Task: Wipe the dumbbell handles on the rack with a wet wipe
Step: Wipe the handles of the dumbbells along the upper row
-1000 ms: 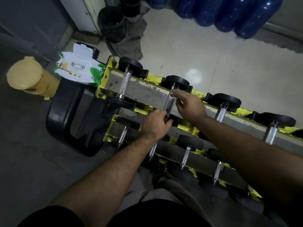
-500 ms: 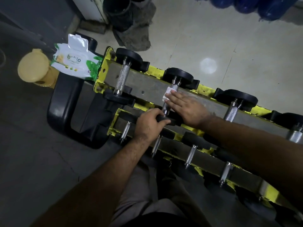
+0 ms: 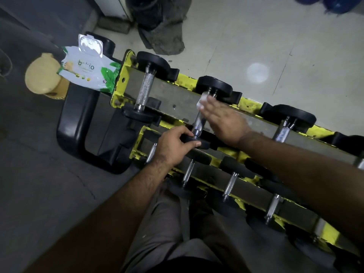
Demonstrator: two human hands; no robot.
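Observation:
A yellow and grey rack (image 3: 177, 104) carries black dumbbells with knurled steel handles on two tiers. My left hand (image 3: 174, 143) grips the near black plate (image 3: 197, 143) of the second dumbbell on the top tier. My right hand (image 3: 224, 120) lies over that dumbbell's handle (image 3: 199, 123), fingers straight and blurred, pressing a white wet wipe (image 3: 202, 100) onto the far end of the handle near the far plate (image 3: 214, 87). The first dumbbell's handle (image 3: 144, 89) to the left is bare.
An open pack of wet wipes (image 3: 88, 72) lies on a black frame (image 3: 74, 123) at the rack's left end, beside a yellow container (image 3: 42, 75). A dark cloth (image 3: 163, 34) lies on the tiled floor behind the rack. My legs are close to the lower tier (image 3: 230, 182).
My right hand has slid the wipe up the handle toward the far plate and its fingers have straightened. My left hand has kept its grip on the near plate. The camera has come closer.

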